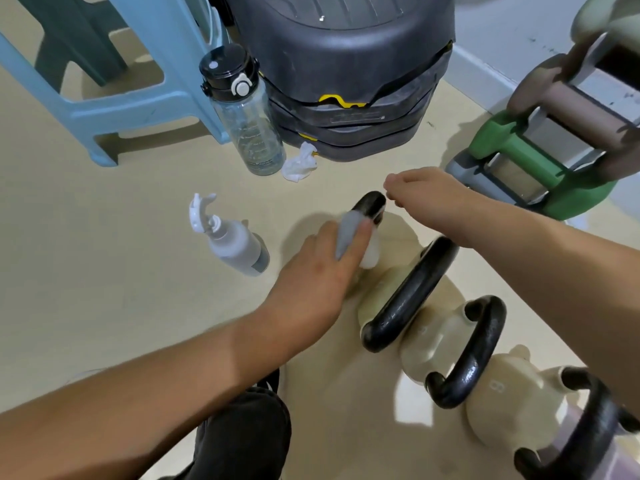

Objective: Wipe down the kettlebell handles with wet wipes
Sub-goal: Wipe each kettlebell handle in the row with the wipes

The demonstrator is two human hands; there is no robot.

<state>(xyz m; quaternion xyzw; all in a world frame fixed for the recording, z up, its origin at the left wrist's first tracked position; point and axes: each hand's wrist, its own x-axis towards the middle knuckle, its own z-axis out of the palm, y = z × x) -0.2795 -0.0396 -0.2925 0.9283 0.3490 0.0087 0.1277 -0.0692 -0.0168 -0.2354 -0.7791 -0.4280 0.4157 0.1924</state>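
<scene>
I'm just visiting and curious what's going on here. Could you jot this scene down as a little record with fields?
Activity: person wiping gym weights
Left hand: holds a grey wipe against the farthest kettlebell's handle
Right hand: fingers curled beside that handle's top, holding nothing visible
Kettlebells: four in a row, cream bodies, black handles
Nearby on floor: spray bottle lying down, water bottle upright, crumpled white wipe

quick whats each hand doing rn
left hand: holds wet wipe on kettlebell handle
right hand: fingers curled beside that handle, grip cannot be told
</scene>
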